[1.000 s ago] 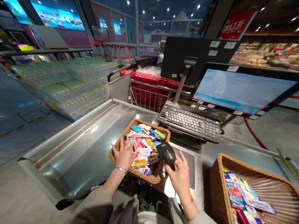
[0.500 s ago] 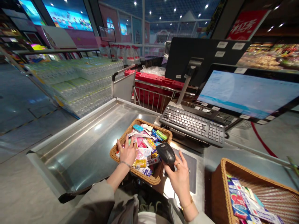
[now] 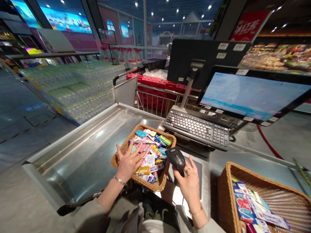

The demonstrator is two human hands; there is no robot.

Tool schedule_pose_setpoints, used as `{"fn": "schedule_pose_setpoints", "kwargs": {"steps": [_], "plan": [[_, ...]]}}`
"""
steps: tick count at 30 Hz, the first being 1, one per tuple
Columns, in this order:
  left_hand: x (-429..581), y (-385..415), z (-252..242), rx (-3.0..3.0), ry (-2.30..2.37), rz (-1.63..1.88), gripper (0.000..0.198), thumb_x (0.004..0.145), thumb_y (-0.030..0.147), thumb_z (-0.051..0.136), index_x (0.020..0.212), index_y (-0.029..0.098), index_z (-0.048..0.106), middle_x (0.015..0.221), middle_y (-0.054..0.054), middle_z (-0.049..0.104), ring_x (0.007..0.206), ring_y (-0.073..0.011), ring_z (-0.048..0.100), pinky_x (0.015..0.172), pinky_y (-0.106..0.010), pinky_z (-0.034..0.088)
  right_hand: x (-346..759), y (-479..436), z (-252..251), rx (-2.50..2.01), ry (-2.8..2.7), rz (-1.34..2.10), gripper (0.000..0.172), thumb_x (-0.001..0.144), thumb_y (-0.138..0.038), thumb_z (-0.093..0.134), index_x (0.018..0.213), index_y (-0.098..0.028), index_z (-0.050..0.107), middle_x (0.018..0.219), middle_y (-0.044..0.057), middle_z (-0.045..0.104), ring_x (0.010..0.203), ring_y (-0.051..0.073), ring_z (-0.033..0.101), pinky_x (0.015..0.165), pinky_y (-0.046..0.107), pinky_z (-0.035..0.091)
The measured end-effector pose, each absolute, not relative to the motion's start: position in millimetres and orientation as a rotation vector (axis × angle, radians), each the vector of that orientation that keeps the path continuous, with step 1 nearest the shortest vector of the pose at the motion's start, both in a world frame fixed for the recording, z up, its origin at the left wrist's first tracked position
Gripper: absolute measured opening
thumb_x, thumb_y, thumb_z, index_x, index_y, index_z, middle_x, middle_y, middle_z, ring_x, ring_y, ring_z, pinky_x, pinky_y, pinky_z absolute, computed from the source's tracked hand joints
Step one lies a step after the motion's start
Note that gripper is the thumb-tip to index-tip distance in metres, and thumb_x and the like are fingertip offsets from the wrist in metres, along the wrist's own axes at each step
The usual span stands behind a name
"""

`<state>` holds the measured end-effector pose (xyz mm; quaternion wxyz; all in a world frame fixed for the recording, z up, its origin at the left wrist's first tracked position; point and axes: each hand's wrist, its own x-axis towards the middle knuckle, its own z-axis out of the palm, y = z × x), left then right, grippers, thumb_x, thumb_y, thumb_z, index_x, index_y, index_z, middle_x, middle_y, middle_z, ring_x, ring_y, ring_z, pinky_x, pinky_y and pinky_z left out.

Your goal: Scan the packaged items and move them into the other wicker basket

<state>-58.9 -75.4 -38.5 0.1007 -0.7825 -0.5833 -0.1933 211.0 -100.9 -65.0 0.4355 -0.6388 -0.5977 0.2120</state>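
Brown woven wicker basket (image 3: pixel 143 184) of multicoloured packets (image 3: pixel 148 158), at the end of a brushed steel checkout surface (image 3: pixel 80 155).
Left hand (image 3: pixel 128 163) spread wide open over the packets, holding nothing; right hand (image 3: pixel 187 184) closed around a black handheld barcode scanner (image 3: pixel 177 158), just beside the basket's rim.

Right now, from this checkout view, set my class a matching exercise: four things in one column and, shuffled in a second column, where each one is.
Things:
1. black barcode scanner
2. left hand
3. black keyboard
4. less full wicker basket

Places:
A. spread over small packets in the fuller wicker basket
B. below the monitor
C. held in the right hand
D. at the lower right of the view

Pairs: 1C, 2A, 3B, 4D
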Motion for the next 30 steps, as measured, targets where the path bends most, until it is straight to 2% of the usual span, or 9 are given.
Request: {"fn": "schedule_pose_setpoints", "kwargs": {"steps": [4,11,18,21,23,27,30], "plan": [[-61,-62,-42,-2.513,-1.544,-0.521,0.032,0.091,0.03,0.057,0.117,0.048,0.064,0.136,0.003,0.058,0.145,-0.0305,0.027,0.112,-0.072,-0.009,214,-102,-64,-1.596,-1.487,0.511,0.03,0.078,-0.043,0.064,0.1,-0.025,0.075,0.124,0.006,0.067,0.14,0.03,0.033,0.111,0.057,0.031],[-75,-35,-67,-2.642,-1.571,-0.362,0.034,0.09,0.02,0.056,0.106,0.047,0.069,0.135,0.002,0.059,0.143,-0.0279,0.032,0.112,-0.072,-0.006,216,-105,-64,-1.592,-1.481,0.508,0.031,0.078,-0.041,0.064,0.103,-0.026,0.074,0.124,0.006,0.066,0.141,0.031,0.032,0.11,0.057,0.031],[-80,-25,-78,-2.655,-1.748,-0.207,0.039,0.087,0.016,0.057,0.107,0.047,0.069,0.138,0.003,0.057,0.144,-0.0297,0.03,0.108,-0.073,-0.012,218,-106,-62,-1.59,-1.459,0.496,0.03,0.077,-0.043,0.065,0.099,-0.025,0.075,0.123,0.007,0.067,0.139,0.032,0.034,0.109,0.058,0.031],[-75,-32,-76,-2.663,-1.722,-0.206,0.035,0.084,0.021,0.06,0.11,0.043,0.069,0.143,0.001,0.053,0.145,-0.0327,0.026,0.107,-0.073,-0.014,218,-106,-61,-1.593,-1.46,0.492,0.03,0.077,-0.043,0.065,0.099,-0.025,0.075,0.123,0.007,0.067,0.139,0.032,0.034,0.108,0.059,0.032],[-72,-37,-75,-2.639,-1.727,-0.238,0.032,0.084,0.031,0.061,0.115,0.039,0.068,0.146,-0.001,0.05,0.146,-0.0332,0.024,0.108,-0.072,-0.015,218,-106,-61,-1.594,-1.457,0.494,0.03,0.077,-0.043,0.065,0.099,-0.025,0.075,0.123,0.007,0.067,0.139,0.033,0.034,0.108,0.059,0.032],[-69,-37,-82,-2.636,-1.773,-0.219,0.054,0.078,0.054,0.067,0.128,0.035,0.059,0.152,-0.005,0.042,0.147,-0.0359,0.02,0.106,-0.073,-0.017,217,-106,-62,-1.6,-1.459,0.506,0.032,0.077,-0.044,0.065,0.101,-0.026,0.075,0.124,0.007,0.067,0.139,0.032,0.034,0.108,0.059,0.032],[-70,-31,-91,-2.654,-1.789,-0.172,0.059,0.074,0.053,0.072,0.129,0.035,0.059,0.152,-0.008,0.041,0.147,-0.0371,0.02,0.105,-0.074,-0.016,216,-106,-63,-1.604,-1.464,0.504,0.032,0.077,-0.045,0.064,0.102,-0.026,0.074,0.124,0.007,0.067,0.139,0.032,0.034,0.109,0.059,0.032]]}}
